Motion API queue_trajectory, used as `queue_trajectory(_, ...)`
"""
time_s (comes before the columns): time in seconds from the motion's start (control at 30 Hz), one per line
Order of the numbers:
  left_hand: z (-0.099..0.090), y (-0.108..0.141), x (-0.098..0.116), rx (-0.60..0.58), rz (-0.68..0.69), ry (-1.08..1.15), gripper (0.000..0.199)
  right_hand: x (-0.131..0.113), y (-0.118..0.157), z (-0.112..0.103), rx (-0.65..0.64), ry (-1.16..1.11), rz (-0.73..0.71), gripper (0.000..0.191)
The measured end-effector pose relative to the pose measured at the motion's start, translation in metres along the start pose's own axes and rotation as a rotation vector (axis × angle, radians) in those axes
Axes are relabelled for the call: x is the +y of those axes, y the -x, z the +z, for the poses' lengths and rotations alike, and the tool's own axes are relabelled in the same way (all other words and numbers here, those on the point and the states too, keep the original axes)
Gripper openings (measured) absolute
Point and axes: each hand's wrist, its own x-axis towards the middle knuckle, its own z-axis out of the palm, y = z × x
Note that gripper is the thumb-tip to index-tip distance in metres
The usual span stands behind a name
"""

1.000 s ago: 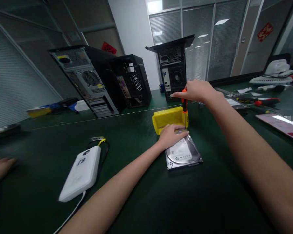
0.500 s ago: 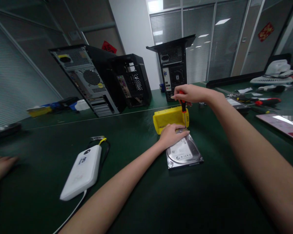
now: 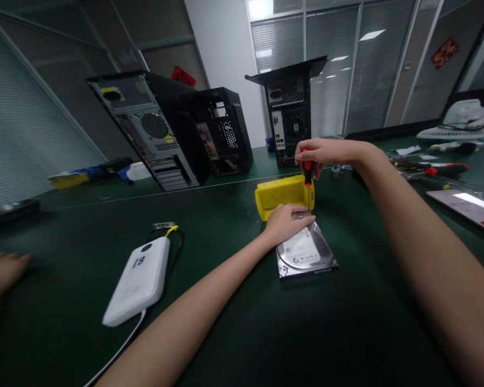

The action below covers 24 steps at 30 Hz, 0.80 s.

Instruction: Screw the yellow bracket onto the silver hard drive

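Note:
A silver hard drive (image 3: 301,251) with a white label lies flat on the green table. My left hand (image 3: 281,222) presses over its far left part and grips it, the fingers reaching to the far end and the thumb across the top. My right hand (image 3: 313,154) is closed round the red and black handle of a screwdriver (image 3: 307,174), which stands nearly upright. Its tip meets the far right corner of the drive, though the exact contact is too small to make out. Directly behind the drive, a yellow plastic box (image 3: 280,192) rests on its side.
A white power bank (image 3: 139,282) with a cable lies at left. Computer cases (image 3: 155,126) stand at the back, another case (image 3: 292,115) right of them. Tools (image 3: 439,169) and a pinkish tablet-like panel (image 3: 463,207) lie right. Another person's hand (image 3: 6,271) rests at the left edge.
The view has shifted slightly, so everything sits a little further right. My right hand has turned slightly around the screwdriver handle. My left hand and the drive stay in place.

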Motion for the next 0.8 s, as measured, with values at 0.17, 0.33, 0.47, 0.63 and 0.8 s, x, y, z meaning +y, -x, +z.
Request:
queue_trajectory(0.17, -0.0015, 0.0006, -0.0006, -0.005, 0.015, 0.008, 0.052, -0.0027, -0.0007, 0.0006, 0.008, 0.045, -0.002, 0.008)
queue_trajectory(0.33, -0.0018, 0.0003, -0.0024, 0.003, 0.018, -0.001, 0.053, -0.0029, -0.0004, 0.0, 0.01, 0.098, -0.027, 0.011)
queue_trajectory(0.47, -0.0023, -0.0007, -0.0024, 0.008, 0.016, -0.001, 0.051, -0.0027, -0.0014, 0.0, 0.03, 0.111, -0.068, 0.013)
queue_trajectory(0.63, -0.0023, -0.0023, -0.004, 0.02, 0.011, 0.0, 0.052, -0.0051, -0.0025, 0.001, 0.018, 0.126, -0.099, 0.013)
queue_trajectory(0.8, -0.0005, -0.0027, -0.0059, 0.032, 0.032, -0.011, 0.051, -0.0026, -0.0036, 0.0006, 0.04, 0.174, -0.108, 0.015)
